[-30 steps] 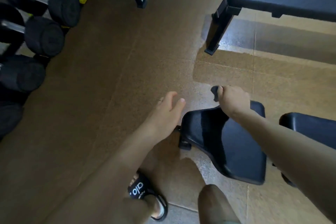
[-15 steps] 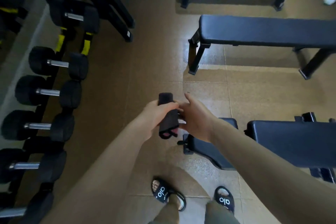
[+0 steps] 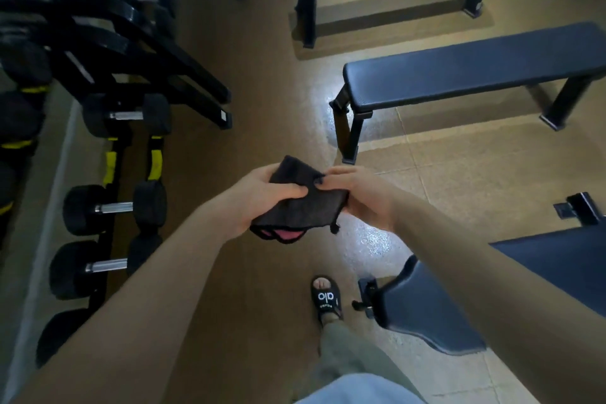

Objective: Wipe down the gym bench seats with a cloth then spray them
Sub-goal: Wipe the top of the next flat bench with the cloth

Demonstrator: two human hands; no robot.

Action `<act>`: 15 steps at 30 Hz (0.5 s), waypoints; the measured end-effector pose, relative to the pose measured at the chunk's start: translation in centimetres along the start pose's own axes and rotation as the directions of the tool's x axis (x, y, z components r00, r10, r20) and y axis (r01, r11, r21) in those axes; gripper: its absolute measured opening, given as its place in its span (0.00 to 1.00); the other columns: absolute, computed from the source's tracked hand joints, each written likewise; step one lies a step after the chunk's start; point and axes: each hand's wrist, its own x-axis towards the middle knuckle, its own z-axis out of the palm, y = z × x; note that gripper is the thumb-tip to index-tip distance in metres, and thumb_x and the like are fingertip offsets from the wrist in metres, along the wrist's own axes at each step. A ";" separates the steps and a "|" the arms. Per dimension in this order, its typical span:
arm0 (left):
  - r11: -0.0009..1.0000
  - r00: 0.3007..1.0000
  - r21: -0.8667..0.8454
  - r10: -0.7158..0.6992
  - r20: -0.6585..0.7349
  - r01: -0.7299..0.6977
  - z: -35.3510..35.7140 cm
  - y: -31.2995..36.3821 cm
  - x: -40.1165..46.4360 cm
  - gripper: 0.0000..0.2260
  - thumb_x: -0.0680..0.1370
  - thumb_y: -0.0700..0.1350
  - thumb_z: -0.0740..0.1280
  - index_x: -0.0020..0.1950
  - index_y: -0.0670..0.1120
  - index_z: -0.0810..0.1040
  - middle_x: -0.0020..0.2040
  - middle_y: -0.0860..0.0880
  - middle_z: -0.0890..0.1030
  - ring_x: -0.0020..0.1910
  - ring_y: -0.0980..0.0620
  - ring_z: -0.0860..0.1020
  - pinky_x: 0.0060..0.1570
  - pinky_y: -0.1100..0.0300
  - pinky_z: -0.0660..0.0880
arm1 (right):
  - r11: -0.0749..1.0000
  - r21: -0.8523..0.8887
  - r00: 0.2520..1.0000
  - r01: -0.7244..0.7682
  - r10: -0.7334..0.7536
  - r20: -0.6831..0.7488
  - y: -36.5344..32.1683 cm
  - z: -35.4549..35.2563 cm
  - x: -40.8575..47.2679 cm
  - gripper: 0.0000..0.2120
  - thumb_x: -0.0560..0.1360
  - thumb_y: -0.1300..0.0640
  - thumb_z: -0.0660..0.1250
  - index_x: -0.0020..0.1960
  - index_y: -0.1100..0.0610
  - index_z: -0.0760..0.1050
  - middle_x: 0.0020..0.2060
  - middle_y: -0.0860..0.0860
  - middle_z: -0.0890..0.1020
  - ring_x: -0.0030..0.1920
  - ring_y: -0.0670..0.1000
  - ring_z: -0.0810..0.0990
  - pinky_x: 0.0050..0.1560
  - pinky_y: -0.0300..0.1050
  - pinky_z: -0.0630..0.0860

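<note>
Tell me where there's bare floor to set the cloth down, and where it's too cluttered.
Free: the brown floor strip between the dumbbell rack and the nearer flat bench; also the tiles between that bench and the bench seat beside the person. Crowded: the left side, lined with dumbbells.

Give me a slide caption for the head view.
Both hands, left hand and right hand, hold a folded dark cloth between gym benches.

Bare forearms — olive trousers (image 3: 347, 357), black "alo" slide (image 3: 325, 298).

Cloth (image 3: 303, 198) now wider, between both hands, off seat.
</note>
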 end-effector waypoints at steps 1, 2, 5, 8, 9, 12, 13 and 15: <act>0.999 1.000 0.033 0.016 -0.004 -0.015 -1.1 0.8 1.2 0.16 0.78 0.50 0.73 0.66 0.58 0.78 0.60 0.53 0.84 0.59 0.50 0.82 0.62 0.47 0.78 | 1.000 -0.012 0.999 -0.002 0.001 -0.033 -1.1 0.0 1.2 0.03 0.76 0.61 0.71 0.48 0.57 0.83 0.47 0.56 0.84 0.52 0.57 0.82 0.52 0.52 0.79; 0.997 0.999 0.067 0.034 -0.009 -0.033 -2.0 1.7 2.4 0.13 0.79 0.50 0.73 0.63 0.58 0.79 0.59 0.54 0.83 0.58 0.51 0.82 0.61 0.49 0.79 | 0.999 -0.041 0.998 -0.005 0.003 -0.069 -2.2 0.0 2.3 0.02 0.76 0.61 0.71 0.48 0.57 0.82 0.47 0.56 0.83 0.51 0.57 0.81 0.49 0.51 0.80; 0.979 0.995 0.183 0.096 -0.021 -0.090 -4.2 4.6 5.9 0.09 0.81 0.51 0.71 0.60 0.56 0.77 0.56 0.55 0.82 0.55 0.55 0.81 0.52 0.56 0.79 | 0.998 -0.069 0.987 -0.008 -0.003 -0.164 -5.2 -0.5 4.7 0.02 0.77 0.59 0.72 0.46 0.55 0.80 0.47 0.56 0.82 0.49 0.55 0.81 0.43 0.48 0.79; 0.945 0.983 0.286 0.178 -0.046 -0.157 -5.8 7.4 9.4 0.07 0.81 0.47 0.69 0.59 0.52 0.78 0.54 0.52 0.83 0.54 0.52 0.81 0.54 0.53 0.79 | 0.999 -0.031 0.970 -0.017 0.009 -0.244 -7.9 -1.6 6.9 0.04 0.77 0.60 0.72 0.45 0.54 0.79 0.45 0.55 0.83 0.47 0.54 0.82 0.40 0.45 0.79; 0.931 0.976 0.313 0.213 -0.044 -0.189 -6.4 8.4 10.7 0.07 0.81 0.45 0.68 0.59 0.52 0.77 0.54 0.52 0.83 0.55 0.52 0.81 0.55 0.53 0.79 | 1.000 -0.019 0.963 -0.017 0.011 -0.269 -8.7 -2.1 7.7 0.04 0.77 0.60 0.72 0.45 0.54 0.79 0.45 0.54 0.83 0.46 0.53 0.82 0.40 0.45 0.79; 0.885 0.956 0.377 0.293 0.007 -0.274 -8.0 11.4 14.9 0.08 0.82 0.42 0.66 0.59 0.52 0.75 0.53 0.51 0.81 0.54 0.53 0.79 0.47 0.58 0.75 | 1.000 0.008 0.946 -0.017 0.019 -0.324 -11.1 -3.6 10.6 0.03 0.78 0.59 0.71 0.51 0.56 0.80 0.48 0.57 0.84 0.49 0.55 0.84 0.49 0.52 0.84; 0.867 0.950 0.401 0.310 0.029 -0.295 -8.5 12.4 16.4 0.08 0.82 0.42 0.65 0.58 0.53 0.74 0.53 0.51 0.80 0.53 0.53 0.79 0.44 0.60 0.73 | 1.000 0.012 0.940 -0.025 0.027 -0.340 -11.8 -4.2 11.6 0.05 0.78 0.59 0.71 0.53 0.57 0.80 0.50 0.58 0.85 0.50 0.55 0.84 0.53 0.54 0.84; 0.837 0.942 0.437 0.322 0.090 -0.328 -9.2 14.1 19.6 0.08 0.82 0.42 0.64 0.57 0.54 0.73 0.52 0.52 0.80 0.51 0.55 0.78 0.41 0.63 0.70 | 0.999 0.002 0.934 -0.054 0.051 -0.353 -12.9 -5.4 13.5 0.07 0.78 0.58 0.71 0.56 0.57 0.80 0.53 0.58 0.85 0.53 0.56 0.85 0.57 0.55 0.83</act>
